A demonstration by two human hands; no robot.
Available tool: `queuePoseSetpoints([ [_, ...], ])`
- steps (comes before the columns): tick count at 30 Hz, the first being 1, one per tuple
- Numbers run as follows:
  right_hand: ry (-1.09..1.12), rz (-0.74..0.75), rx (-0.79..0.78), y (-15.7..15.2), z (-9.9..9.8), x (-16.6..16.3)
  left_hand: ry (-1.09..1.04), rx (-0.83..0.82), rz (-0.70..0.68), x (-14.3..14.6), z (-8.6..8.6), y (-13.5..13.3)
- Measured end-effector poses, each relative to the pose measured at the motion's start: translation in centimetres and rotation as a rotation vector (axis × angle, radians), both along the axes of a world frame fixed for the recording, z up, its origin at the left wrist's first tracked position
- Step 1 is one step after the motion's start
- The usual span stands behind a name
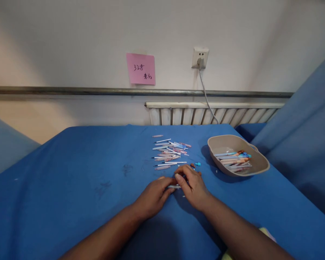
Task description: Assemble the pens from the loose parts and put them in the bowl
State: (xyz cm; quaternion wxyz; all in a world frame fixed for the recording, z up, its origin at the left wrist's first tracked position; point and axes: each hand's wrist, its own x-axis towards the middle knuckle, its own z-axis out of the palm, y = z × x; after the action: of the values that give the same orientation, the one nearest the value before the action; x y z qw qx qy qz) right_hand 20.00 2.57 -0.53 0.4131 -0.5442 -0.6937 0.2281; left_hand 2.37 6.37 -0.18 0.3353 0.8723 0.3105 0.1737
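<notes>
My left hand is closed around a pale pen part, pinched between thumb and fingers above the blue cloth. Right beside it, my right hand has its thumb and fingers curled at the other end of that part; whether they grip a separate small piece is hidden. Just beyond the hands lies a loose heap of pen barrels and white refills. Small brown and turquoise pieces are scattered past my right fingers.
To the right stands a beige basket holding several pens. The table wears a blue cloth. Behind it are a radiator, a metal rail, a plugged-in cable and a pink note. A blue curtain hangs at the right.
</notes>
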Motion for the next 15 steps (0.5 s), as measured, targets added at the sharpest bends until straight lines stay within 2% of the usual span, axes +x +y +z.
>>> queuePoseSetpoints([
  [3,0.286,0.000,0.020,-0.3,0.1,-0.5,0.024,-0.004,-0.021,0.3,0.1,-0.6],
  [6,0.488,0.041,-0.088,-0.5,0.2,-0.7,0.030,0.011,-0.070,0.5,0.5,-1.0],
  [11,0.667,0.093,-0.181,-0.2,-0.6,-1.0,0.052,0.040,-0.144,0.6,1.1,-1.5],
  [15,0.747,0.092,-0.186,0.2,-1.7,-1.4,0.059,-0.005,-0.095,0.8,0.9,-1.7],
])
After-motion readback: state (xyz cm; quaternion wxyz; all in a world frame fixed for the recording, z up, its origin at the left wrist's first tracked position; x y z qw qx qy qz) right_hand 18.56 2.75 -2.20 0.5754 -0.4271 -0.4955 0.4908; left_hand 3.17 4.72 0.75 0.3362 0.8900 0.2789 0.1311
